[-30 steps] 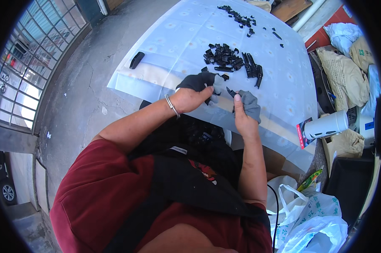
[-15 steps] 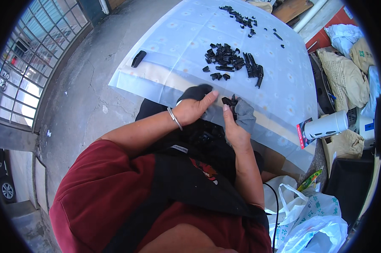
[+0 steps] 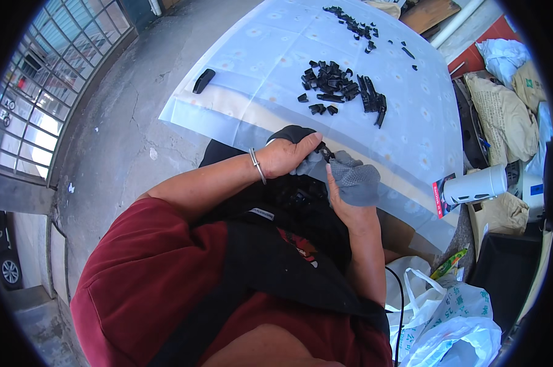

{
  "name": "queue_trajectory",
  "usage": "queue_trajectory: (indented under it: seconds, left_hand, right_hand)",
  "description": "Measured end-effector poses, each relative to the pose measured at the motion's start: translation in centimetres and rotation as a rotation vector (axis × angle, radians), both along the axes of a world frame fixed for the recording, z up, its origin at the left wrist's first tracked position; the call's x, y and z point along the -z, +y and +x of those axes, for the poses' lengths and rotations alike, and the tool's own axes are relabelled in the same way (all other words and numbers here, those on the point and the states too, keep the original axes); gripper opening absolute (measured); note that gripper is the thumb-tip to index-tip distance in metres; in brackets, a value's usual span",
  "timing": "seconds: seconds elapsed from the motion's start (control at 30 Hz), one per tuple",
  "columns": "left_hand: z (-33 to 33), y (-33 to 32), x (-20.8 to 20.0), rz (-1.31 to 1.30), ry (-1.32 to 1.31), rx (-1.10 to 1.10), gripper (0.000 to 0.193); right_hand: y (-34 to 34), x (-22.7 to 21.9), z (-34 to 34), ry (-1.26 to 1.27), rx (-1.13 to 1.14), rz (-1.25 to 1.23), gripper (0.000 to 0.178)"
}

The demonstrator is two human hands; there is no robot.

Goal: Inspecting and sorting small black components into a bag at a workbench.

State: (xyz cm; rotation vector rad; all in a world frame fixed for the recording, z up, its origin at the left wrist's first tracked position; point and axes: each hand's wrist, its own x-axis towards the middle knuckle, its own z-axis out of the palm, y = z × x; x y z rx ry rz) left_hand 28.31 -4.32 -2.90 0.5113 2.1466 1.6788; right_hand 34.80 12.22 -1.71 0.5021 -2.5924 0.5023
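Close in front of my body, at the table's near edge, both hands meet around a small black plastic part (image 3: pixel 326 151). My left hand (image 3: pixel 291 153), in a dark grey glove with its thumb bare, is closed on one end of the part. My right hand (image 3: pixel 353 182), in a lighter grey glove with the thumb bare, pinches the other end. Fingers cover most of the part, so its full shape is hidden. Beyond the hands, a pile of small black plastic pieces (image 3: pixel 331 81) lies on the table, beside several longer black strips (image 3: pixel 368 95).
A flowered, translucent cloth covers the table (image 3: pixel 252 67). More black pieces (image 3: pixel 356 25) are scattered at its far side, and one black block (image 3: pixel 203 80) lies at the left. A white cylinder (image 3: pixel 475 185) stands out at the right edge, above plastic bags (image 3: pixel 453 312).
My right hand has turned so the back of its glove shows, and it has come closer to my left hand. The black part is now more covered by fingers.
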Motion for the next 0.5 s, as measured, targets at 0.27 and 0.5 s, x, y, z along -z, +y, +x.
queue_trajectory:
  seconds: [0.27,0.5]
  left_hand:
    - [0.2,0.9,0.9,-0.014,0.352,0.024,0.033]
    - [0.0,0.2,2.8,-0.299,0.700,0.132,0.026]
  right_hand:
    - [-0.5,1.3,-0.1,0.038,0.008,0.218,0.015]
    - [-1.1,3.6,0.0,-0.096,-0.044,-0.076,0.023]
